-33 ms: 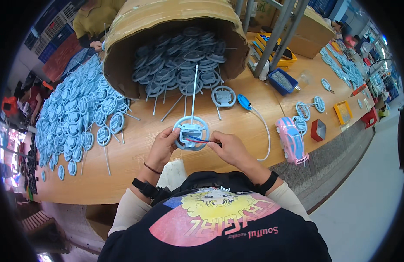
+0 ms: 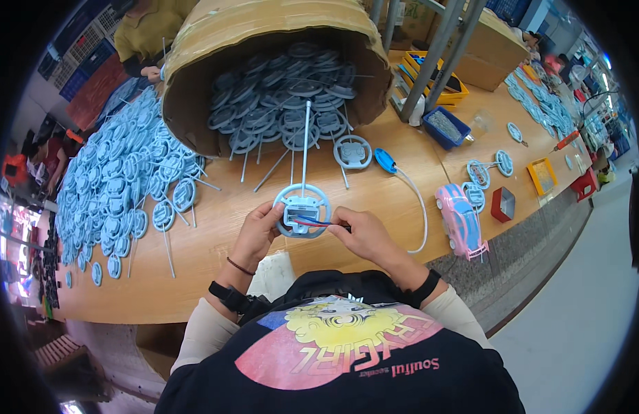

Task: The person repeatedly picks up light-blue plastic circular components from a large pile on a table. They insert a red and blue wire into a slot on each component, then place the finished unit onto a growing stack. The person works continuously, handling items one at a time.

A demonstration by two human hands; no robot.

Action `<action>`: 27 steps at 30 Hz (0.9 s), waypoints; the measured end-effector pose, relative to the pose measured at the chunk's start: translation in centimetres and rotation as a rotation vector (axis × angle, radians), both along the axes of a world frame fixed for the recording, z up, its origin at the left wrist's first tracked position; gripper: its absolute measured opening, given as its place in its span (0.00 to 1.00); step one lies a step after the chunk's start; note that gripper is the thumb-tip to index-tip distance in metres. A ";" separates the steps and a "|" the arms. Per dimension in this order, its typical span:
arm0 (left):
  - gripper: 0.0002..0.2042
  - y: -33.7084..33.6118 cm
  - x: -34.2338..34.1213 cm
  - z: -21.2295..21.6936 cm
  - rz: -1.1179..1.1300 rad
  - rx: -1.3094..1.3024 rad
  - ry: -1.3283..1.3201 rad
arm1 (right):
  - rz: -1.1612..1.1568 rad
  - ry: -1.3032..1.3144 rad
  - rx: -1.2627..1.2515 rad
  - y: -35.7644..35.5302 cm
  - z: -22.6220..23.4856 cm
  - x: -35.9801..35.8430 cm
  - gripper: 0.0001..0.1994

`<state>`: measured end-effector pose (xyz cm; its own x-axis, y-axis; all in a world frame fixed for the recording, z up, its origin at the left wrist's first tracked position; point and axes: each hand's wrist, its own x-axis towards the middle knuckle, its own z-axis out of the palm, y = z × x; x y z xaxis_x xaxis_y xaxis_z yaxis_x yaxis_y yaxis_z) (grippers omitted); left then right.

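Note:
A light-blue toy steering wheel (image 2: 316,194) with an open rectangular compartment is held up in front of me. From its top a thin pale rod (image 2: 307,148) points away toward the carton. My left hand (image 2: 259,228) grips the wheel's left rim, thumb on the front. At the lower right, my right hand (image 2: 361,233) pinches thin red and blue wires (image 2: 314,221) that run into the compartment. A small dark piece shows at those fingertips; its kind is unclear. Just right of the wheel, a white cable (image 2: 421,200) ends in a blue oval part (image 2: 385,161).
A carton (image 2: 278,27) on its side holds many similar wheels; a large heap of them (image 2: 119,186) lies left. Rightward are a pink toy car (image 2: 462,224), a blue bin of small parts (image 2: 446,128), a red box (image 2: 503,205) and a yellow tray (image 2: 542,176). Metal posts (image 2: 443,62) stand behind.

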<state>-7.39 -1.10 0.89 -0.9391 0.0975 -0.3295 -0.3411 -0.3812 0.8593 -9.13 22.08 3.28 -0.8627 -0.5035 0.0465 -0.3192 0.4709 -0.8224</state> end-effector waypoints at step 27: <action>0.18 -21.1 6.8 -4.3 0.348 -0.324 0.103 | 0.075 -0.168 -0.078 -0.4 -3.4 -0.7 0.09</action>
